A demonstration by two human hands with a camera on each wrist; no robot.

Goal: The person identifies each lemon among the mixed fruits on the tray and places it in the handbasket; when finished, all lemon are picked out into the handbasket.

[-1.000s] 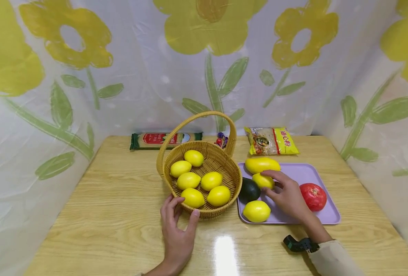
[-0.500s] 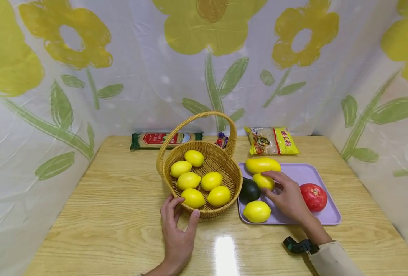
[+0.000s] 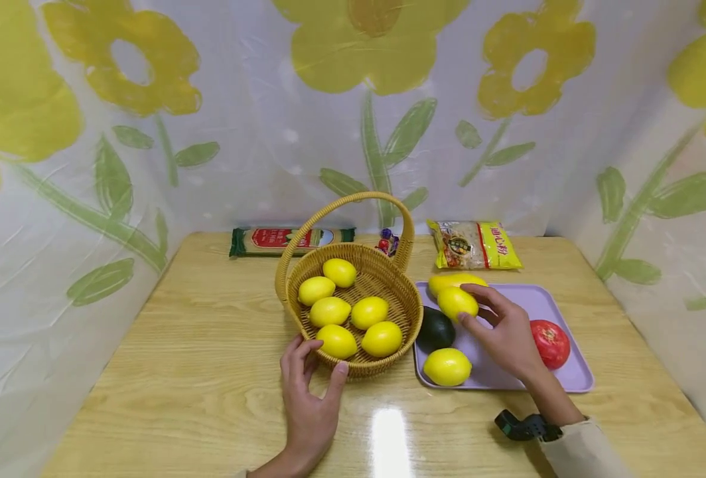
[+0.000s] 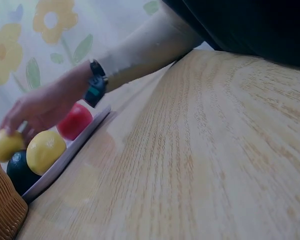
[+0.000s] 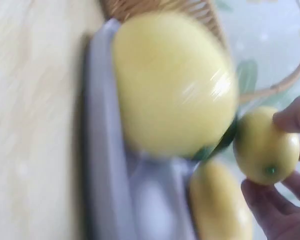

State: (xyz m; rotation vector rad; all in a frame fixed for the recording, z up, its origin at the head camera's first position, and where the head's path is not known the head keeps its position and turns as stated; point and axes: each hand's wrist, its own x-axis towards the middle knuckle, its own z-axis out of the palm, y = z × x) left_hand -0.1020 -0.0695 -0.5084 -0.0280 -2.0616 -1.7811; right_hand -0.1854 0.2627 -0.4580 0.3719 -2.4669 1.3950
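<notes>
Between thumb and fingers my right hand (image 3: 505, 335) pinches a lemon (image 3: 457, 303), held above the purple tray (image 3: 508, 380). In the right wrist view the same lemon (image 5: 266, 145) is seen with its green stem end. At the front rim of the wicker basket (image 3: 353, 368) is my left hand (image 3: 310, 405), thumb and fingers touching the rim from outside. Inside the basket lie several lemons (image 3: 369, 312). Another lemon (image 3: 447, 367) rests at the tray's front left corner, beside a dark green avocado (image 3: 434, 330). Behind the held lemon is a partly hidden yellow mango (image 3: 448, 281).
A red round fruit (image 3: 550, 344) sits on the tray's right side. Along the table's back edge lie a green noodle packet (image 3: 263, 241), a small purple-wrapped item (image 3: 387, 243) and a yellow-and-clear bag (image 3: 475, 244). The basket's tall handle (image 3: 353, 197) arches over it.
My right hand has lifted the lemon off the tray; it now hangs higher, overlapping the mango. My left hand stays at the basket rim. The head view has shifted slightly.
</notes>
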